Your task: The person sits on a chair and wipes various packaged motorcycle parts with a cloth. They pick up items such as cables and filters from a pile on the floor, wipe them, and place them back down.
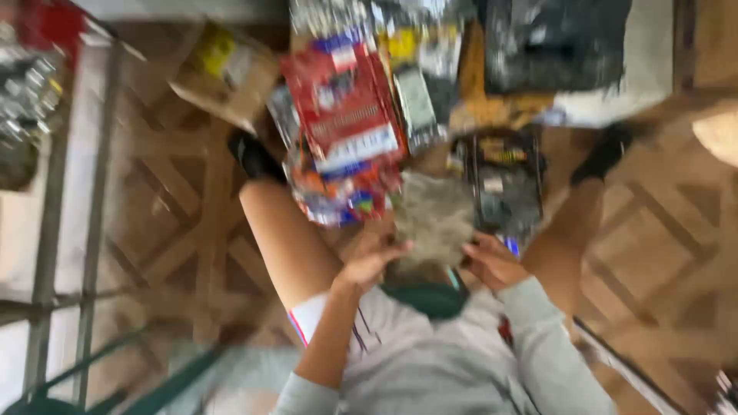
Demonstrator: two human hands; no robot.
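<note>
Seated on the floor, the person pinches a grey packet (435,219) at its lower edges between the left hand (371,260) and right hand (492,261), above the lap; both thumbs should stay firm, as motion blur suggests it could slip.

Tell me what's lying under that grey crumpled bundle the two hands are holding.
Below the grey bundle held by the left hand and right hand shows a dark green item on the lap. The bundle covers most of it, and blur hides what it is.
</note>
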